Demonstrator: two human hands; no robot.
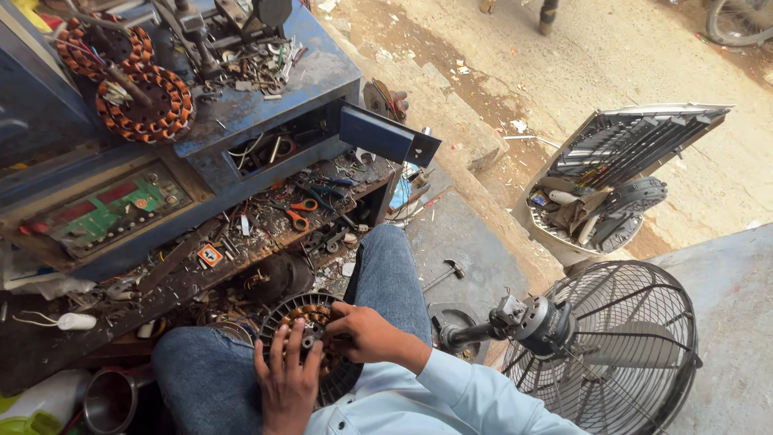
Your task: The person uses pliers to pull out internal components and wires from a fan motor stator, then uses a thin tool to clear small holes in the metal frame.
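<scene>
left hand (287,383): lower centre of frame, fingers spread flat over the near face of the fan stator (310,342), pressing it against the lap. Not wrapped round it, just bracing.
right hand (364,332): curled at the stator's right edge, fingertips pinched in on the copper windings. Can't tell if a wire end or a tool is between the fingers; too small.
fan stator: round, dark ribbed rim, copper coils in the middle, resting between the knees on blue jeans (386,278), lower centre.
pedestal fan (612,346): lower right, wire guard on, bare motor housing (531,321) pointing left toward the right arm, close to the sleeve.
hammer (447,274): on the concrete floor just right of the knee.
workbench (314,76): blue metal, upper left; two more wound stators (145,101) on top, green circuit board (113,208) on the front, orange-handled pliers (299,216) in the scrap on the lower shelf.
open case (612,177): right of centre, parts and rags inside.
risk 1: only palm pressure holds the stator, so a hard tug on the windings could likely roll it off the lap.
risk 2: thin winding wire may snap or lose enamel if pulled at a sharp angle.
risk 3: elbow swing could knock the motor housing.
</scene>
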